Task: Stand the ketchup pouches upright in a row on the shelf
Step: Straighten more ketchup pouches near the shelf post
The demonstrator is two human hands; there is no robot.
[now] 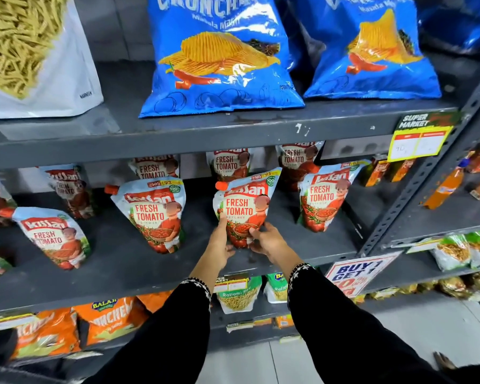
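On grey shelf (128,261), both hands (244,239) gripping upright ketchup pouch (244,206), more pouches beside

The person is reaching both black-sleeved arms forward, left hand (220,239) and right hand (266,239) cupping inward, fingers (254,232) curled, close together.

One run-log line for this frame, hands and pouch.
left hand: holding | right hand: holding | object: red-and-white ketchup pouch, upright | place: grey metal shelf, front row
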